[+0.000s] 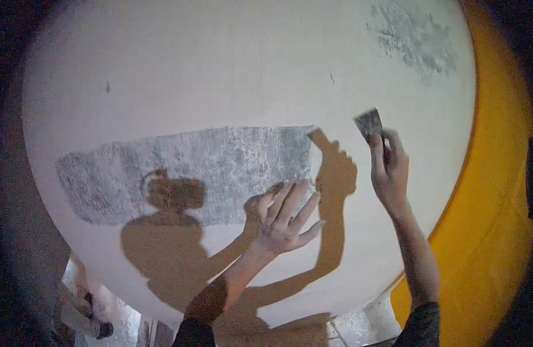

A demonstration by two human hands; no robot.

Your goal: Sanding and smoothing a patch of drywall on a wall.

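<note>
My right hand (392,165) is closed on a putty knife (369,123) with a broad dark blade tilted up and to the left. The knife is to the right of a long grey patch (180,151) on the white wall (232,75). Whether its blade touches the wall, I cannot tell. My left hand (285,222) has its fingers spread over the lower right end of the patch. It holds nothing and appears to rest on the wall. The patch is rough and streaked, with a sharp right edge.
A second grey, mottled patch (414,40) is at the upper right of the wall. On the right, the white meets a yellow wall section (477,231). My shadow (162,243) falls over the wall and the long patch. Floor tiles (359,328) show below.
</note>
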